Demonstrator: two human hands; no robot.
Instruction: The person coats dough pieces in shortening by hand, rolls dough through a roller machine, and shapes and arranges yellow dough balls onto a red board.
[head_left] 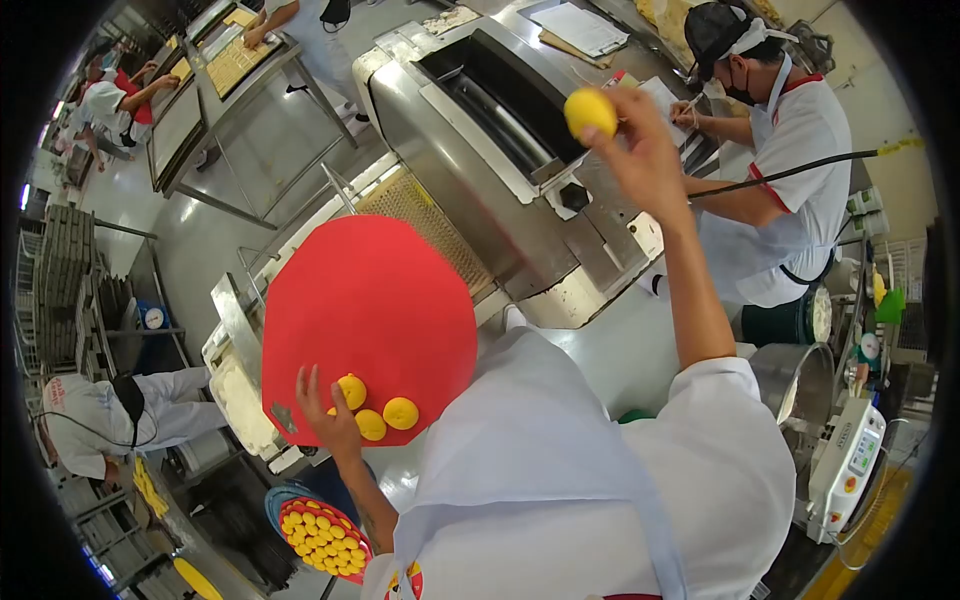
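My right hand (640,150) is raised at the upper right, its fingers and thumb closed on a yellow dough ball (588,112). Low on a round red board (375,300), my left hand (332,418) has its fingers spread, beside a small cluster of yellow dough balls. One dough ball (351,391) lies against its fingers, and another dough ball (401,413) sits to the right. Part of a further yellow piece shows between the fingers; whether the hand touches it I cannot tell.
A steel roller machine (470,180) stands ahead. At the right a person (790,180) writes on paper. A red tray (340,565) full of yellow balls is at the lower left. Other people work at the left, near a metal table (235,85). A mixing bowl (800,385) stands at right.
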